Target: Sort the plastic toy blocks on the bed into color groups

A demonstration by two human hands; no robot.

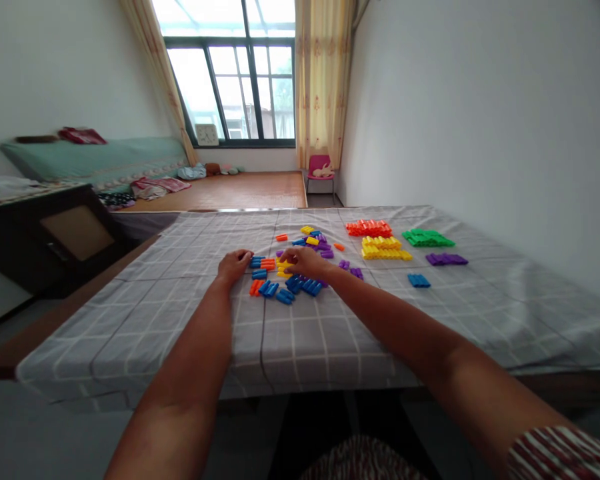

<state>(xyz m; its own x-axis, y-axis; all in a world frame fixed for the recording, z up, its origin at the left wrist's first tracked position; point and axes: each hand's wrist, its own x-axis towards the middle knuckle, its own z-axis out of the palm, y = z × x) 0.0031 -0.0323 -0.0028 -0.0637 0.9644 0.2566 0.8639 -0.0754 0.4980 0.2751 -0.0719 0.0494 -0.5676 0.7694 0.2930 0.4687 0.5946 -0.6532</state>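
A loose heap of small tube-like plastic pieces, in blue, orange, yellow and purple, lies on the table. My left hand [235, 267] rests at the heap's left edge, fingers curled together beside some blue pieces [257, 263]; what they hold, if anything, is hidden. Over the middle of the heap is my right hand [307, 261], its thumb and fingers closed at the yellow plastic pieces [283, 267]. Orange pieces [267, 264] lie between the two hands. Nearer to me are more blue pieces [285, 296], and purple ones [326, 253] lie beyond my right hand.
Colour-sorted groups stand to the right: orange [369, 229], yellow [386, 249], green [427, 238], purple [447, 259] and blue [419, 281]. A grey checked cloth [180, 340] covers the table. Behind are a bed [250, 189], a pink chair [320, 167] and a dark cabinet [75, 230].
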